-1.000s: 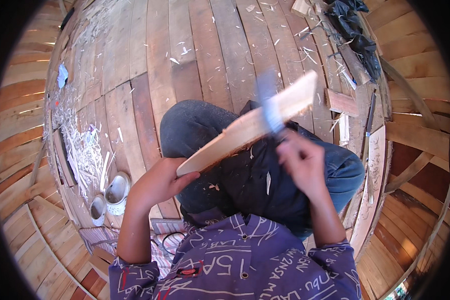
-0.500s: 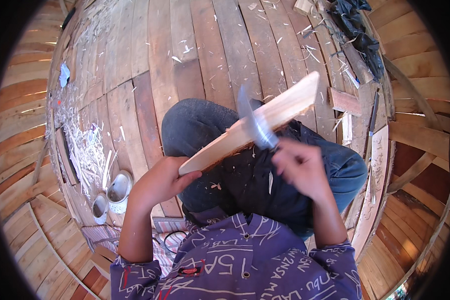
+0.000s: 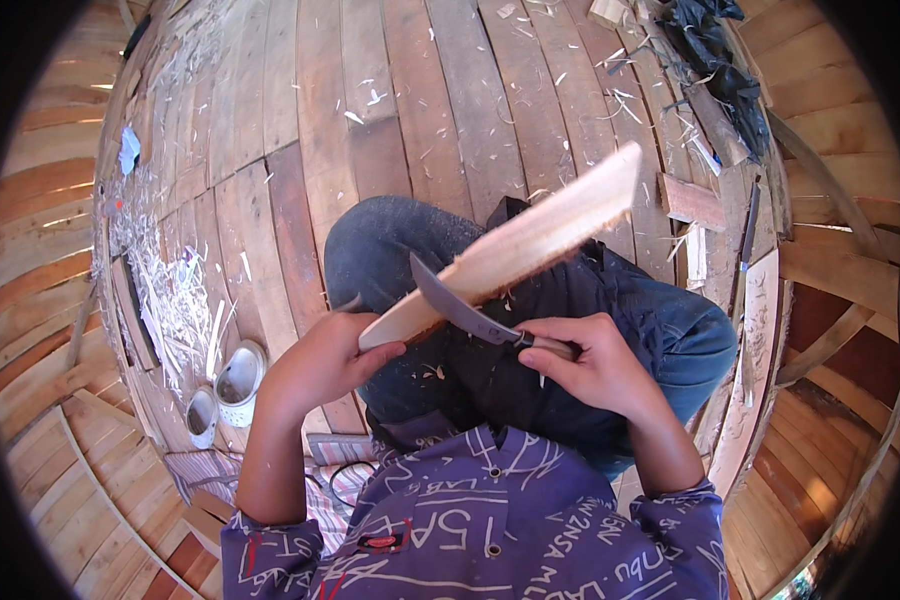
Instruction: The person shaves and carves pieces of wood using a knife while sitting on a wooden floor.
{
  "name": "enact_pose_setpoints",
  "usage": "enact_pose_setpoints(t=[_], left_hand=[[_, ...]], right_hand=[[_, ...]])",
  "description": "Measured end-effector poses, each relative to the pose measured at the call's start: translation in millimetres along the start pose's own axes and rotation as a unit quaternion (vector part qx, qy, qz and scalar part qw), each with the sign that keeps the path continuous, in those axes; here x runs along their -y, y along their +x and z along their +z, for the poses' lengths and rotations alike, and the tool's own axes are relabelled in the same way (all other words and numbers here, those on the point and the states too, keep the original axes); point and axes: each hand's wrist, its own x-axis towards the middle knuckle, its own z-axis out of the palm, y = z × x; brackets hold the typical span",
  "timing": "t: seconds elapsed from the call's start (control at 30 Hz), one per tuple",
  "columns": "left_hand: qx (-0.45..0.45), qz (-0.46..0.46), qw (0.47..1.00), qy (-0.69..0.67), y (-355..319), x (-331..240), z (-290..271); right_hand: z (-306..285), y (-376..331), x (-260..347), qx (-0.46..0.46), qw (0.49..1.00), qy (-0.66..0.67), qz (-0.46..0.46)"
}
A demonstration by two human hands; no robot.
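A pale wooden board (image 3: 540, 229) slants over my lap, its near end low at the left and its far end raised to the right. My left hand (image 3: 348, 352) grips that near end, with the thumb on top. In my right hand (image 3: 592, 362) is a knife (image 3: 460, 307) with a curved dark blade and a wooden handle. The blade crosses the board close to my left hand, its tip past the board's far edge. Rough, fibrous bark-like wood runs along the board's lower edge.
Wood shavings (image 3: 175, 310) are heaped on the plank floor (image 3: 370, 60) at the left. Two white containers (image 3: 238, 383) stand near my left elbow. Crumpled black plastic (image 3: 710, 70) lies at the far right, near a short wood piece (image 3: 692, 203). A striped cloth (image 3: 205, 470) is beside me.
My right hand has brought the knife down and left along the board, from its middle toward my left hand. The left hand keeps its hold on the board's end.
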Motion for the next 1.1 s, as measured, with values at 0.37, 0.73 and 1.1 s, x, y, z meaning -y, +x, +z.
enact_pose_setpoints(t=[0.37,0.73,1.1], left_hand=[[-0.014,0.029,0.999,0.005,0,3,4],[0.003,0.011,1.000,-0.019,2,-3,2],[-0.006,-0.043,0.998,-0.045,-1,-4,4]], right_hand=[[-13,-11,0,-0.192,0.964,0.174,0.057],[4,-12,-28,-0.360,0.926,-0.036,-0.103],[23,21,2,-0.323,0.911,-0.254,-0.043]])
